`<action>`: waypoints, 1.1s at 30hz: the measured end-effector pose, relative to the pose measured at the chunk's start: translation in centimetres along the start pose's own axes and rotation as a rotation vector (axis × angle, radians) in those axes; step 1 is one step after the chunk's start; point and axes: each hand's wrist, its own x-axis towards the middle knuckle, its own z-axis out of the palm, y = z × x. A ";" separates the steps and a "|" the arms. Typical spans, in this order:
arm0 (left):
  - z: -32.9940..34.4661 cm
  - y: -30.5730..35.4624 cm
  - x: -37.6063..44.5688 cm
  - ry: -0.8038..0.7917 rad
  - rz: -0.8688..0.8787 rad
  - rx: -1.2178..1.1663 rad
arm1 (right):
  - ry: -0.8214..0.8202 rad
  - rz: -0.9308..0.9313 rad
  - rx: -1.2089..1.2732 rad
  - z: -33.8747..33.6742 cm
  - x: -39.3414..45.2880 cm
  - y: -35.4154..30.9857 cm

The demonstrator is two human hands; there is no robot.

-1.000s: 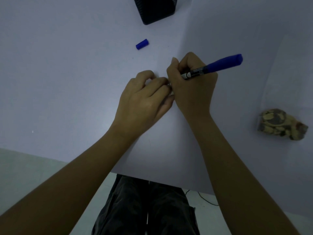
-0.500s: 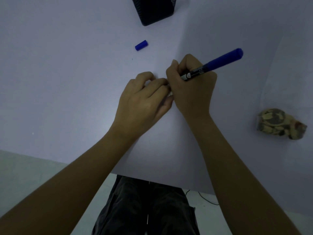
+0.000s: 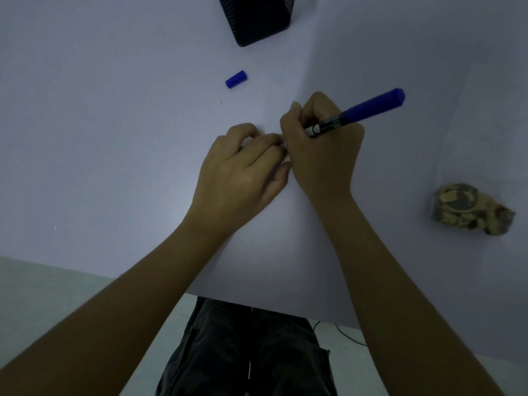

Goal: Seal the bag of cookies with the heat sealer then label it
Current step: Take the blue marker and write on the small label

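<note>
A blue marker (image 3: 360, 112) is gripped in the right hand (image 3: 323, 150), whose fingers are curled tight around the lower barrel. The barrel slants up and to the right, its blunt end raised above the knuckles; the tip is hidden behind the fingers. The left hand (image 3: 240, 172) is laid knuckles-up just beside the right, touching it, with its fingers bent down onto the tabletop (image 3: 114, 138). A small pale item is glimpsed between the two hands, but what it is cannot be told, nor whether the left fingers are pinching it or only pressing on it.

The bag of cookies (image 3: 468, 212) is lying on the tabletop well to the right, apart from both hands, a clear pouch packed with brown and tan pieces. A blue cap (image 3: 236, 79) is lying on its side beyond the hands. A black mesh holder (image 3: 257, 18) is standing at the far edge, partly cut off by the frame. Dark trousers (image 3: 248, 352) are seen below the near tabletop edge.
</note>
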 end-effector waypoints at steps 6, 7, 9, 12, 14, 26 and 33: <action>-0.1 0.0 0.2 -0.012 -0.004 -0.004 | 0.057 0.034 0.025 0.0 -0.1 -0.1; -0.2 0.1 0.2 -0.007 -0.002 0.000 | 0.072 0.039 0.021 0.0 -0.1 -0.1; -0.2 0.1 0.1 0.001 -0.005 0.006 | 0.135 0.073 0.031 0.0 0.0 -0.2; -0.3 0.3 0.1 0.002 -0.012 0.008 | 0.242 0.215 0.153 -0.3 0.5 -0.2; -0.4 0.2 0.1 0.004 -0.008 -0.002 | 0.249 0.305 0.237 -0.6 0.9 -0.4; -1.5 0.4 0.1 0.006 -0.142 -0.193 | 0.016 0.783 0.599 -6.6 1.6 -1.5; -3.0 -0.6 2.7 0.062 -0.165 -0.194 | -0.037 0.749 0.473 -14.2 -0.4 -2.8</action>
